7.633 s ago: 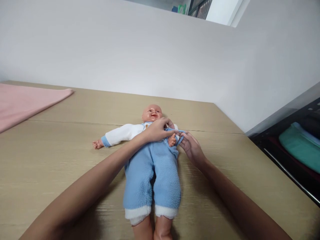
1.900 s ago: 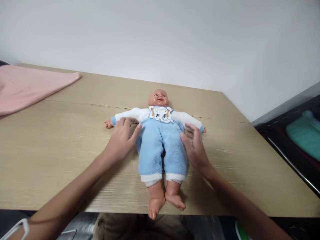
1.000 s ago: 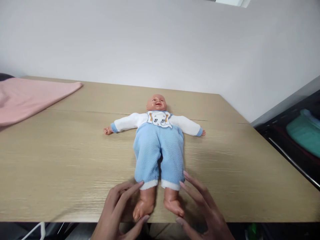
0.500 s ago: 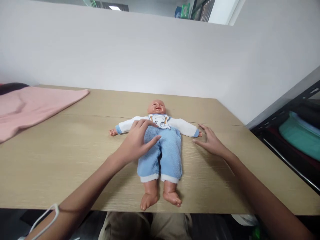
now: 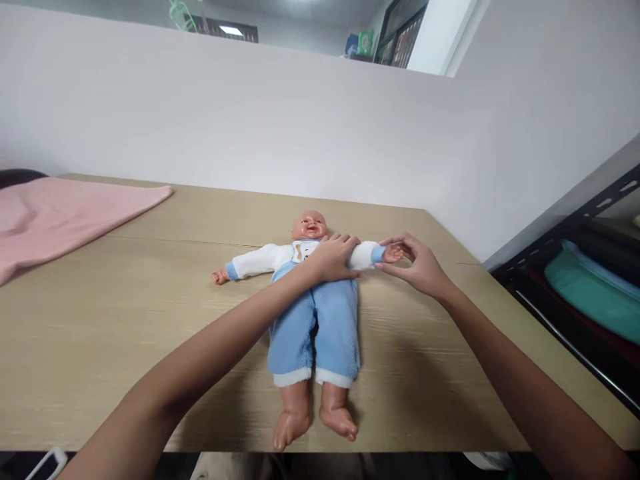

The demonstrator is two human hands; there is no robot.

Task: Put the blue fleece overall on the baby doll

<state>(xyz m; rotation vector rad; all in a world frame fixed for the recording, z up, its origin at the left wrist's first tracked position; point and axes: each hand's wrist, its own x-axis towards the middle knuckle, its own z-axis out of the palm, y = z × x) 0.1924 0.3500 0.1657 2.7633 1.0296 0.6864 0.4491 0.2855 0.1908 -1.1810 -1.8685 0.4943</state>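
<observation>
A baby doll [image 5: 315, 320] lies on its back on the wooden table [image 5: 175, 320], head toward the wall and feet near the front edge. It wears a blue and white outfit with an animal face on the chest, which is partly covered. Across that chest reaches my left hand [image 5: 336, 257], its fingers closed round the upper part of the doll's sleeve on the right side. At the cuff of the same arm is my right hand [image 5: 417, 263], thumb below and fingers above, gripping the wrist. The doll's other arm [image 5: 255, 262] stretches out on the table.
A pink cloth [image 5: 75, 213] is spread at the table's left, with something dark behind it. Beyond the table rises a white wall [image 5: 280, 120]. On the right stands a black rack [image 5: 555, 313] holding folded fabric, including a teal piece [image 5: 595, 287].
My left hand has moved right, from above the doll's body to its upper sleeve. My right hand has closed on that arm's wrist, and the arm appears slightly raised.
</observation>
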